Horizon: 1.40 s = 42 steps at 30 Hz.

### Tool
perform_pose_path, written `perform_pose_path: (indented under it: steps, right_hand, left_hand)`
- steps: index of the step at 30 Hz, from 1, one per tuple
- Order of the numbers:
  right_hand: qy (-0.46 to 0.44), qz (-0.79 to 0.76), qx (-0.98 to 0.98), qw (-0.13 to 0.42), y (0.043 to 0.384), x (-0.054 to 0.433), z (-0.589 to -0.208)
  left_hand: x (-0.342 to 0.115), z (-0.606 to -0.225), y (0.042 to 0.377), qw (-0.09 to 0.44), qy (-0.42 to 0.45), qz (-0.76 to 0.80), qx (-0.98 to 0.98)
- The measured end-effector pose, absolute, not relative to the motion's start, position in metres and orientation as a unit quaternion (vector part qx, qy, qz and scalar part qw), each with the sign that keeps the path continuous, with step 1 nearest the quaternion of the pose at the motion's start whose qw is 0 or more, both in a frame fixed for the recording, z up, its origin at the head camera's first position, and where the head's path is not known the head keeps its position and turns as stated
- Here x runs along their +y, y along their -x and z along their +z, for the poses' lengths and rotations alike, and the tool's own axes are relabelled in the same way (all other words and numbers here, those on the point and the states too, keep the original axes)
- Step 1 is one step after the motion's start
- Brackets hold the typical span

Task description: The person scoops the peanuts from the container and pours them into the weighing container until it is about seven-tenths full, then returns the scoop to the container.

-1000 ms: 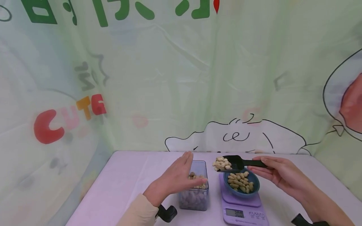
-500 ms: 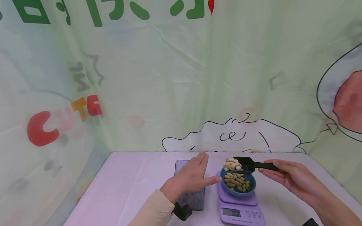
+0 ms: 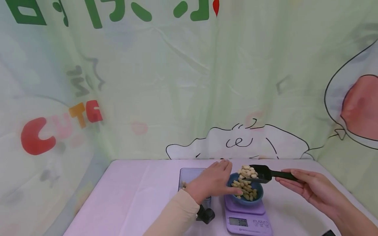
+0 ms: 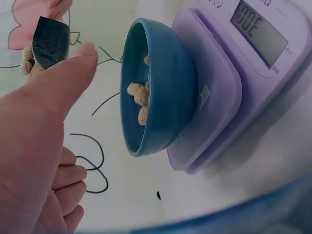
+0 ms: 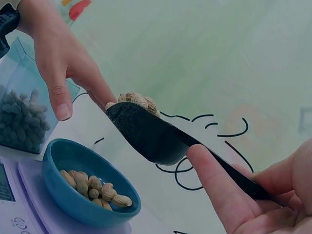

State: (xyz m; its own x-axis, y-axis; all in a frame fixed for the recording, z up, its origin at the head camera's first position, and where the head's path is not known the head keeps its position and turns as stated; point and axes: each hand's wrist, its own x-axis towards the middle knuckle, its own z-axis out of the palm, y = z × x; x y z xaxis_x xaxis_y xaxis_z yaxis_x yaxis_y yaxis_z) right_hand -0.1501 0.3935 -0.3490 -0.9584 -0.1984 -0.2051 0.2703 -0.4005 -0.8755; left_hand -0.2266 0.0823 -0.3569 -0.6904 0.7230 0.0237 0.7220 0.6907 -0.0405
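Observation:
My right hand (image 3: pixel 313 188) grips the handle of a black scoop (image 3: pixel 261 173), which bears a heap of unshelled peanuts (image 5: pixel 136 101) above the blue bowl (image 3: pixel 259 194). Several more peanuts (image 5: pixel 97 190) lie inside that bowl. It stands on a purple kitchen scale (image 3: pixel 248 226) whose display reads about 300. My left hand (image 3: pixel 211 182) hovers at the left of the bowl, thumb apart from the other fingers, near the scoop's front lip. Nothing is held in it. In the left wrist view only the scoop's tip (image 4: pixel 51 41) shows beyond the thumb.
A clear plastic box (image 5: pixel 29 107) with many peanuts stands left of the scale, partly hidden by my left forearm in the head view. A pale cloth covers the table (image 3: pixel 124 196). Printed curtains (image 3: pixel 153 82) hang along the back and sides.
My left hand has moved right, from over the plastic box to the bowl's left side. The loaded scoop has shifted slightly right relative to the bowl. The scale reading looks the same.

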Motion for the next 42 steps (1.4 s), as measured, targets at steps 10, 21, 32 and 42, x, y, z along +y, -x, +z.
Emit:
perform_pose_path:
  steps: [10, 21, 32, 42]
  right_hand:
    - [-0.021, -0.827, 0.548, 0.126, 0.149, 0.398, -0.357]
    - [-0.055, -0.781, 0.614, 0.098, 0.152, 0.391, -0.361]
    - [-0.057, -0.615, 0.784, 0.064, 0.15, 0.372, -0.35]
    - [-0.031, -0.556, 0.83, 0.023, 0.151, 0.367, -0.345]
  left_hand:
    - [0.095, -0.364, 0.223, 0.03, 0.385, 0.08, -0.919]
    - [0.101, -0.371, 0.224, 0.019, 0.359, 0.107, -0.927]
    - [0.101, -0.372, 0.224, 0.018, 0.354, 0.103, -0.93]
    - [0.1, -0.372, 0.224, 0.015, 0.354, 0.096, -0.93]
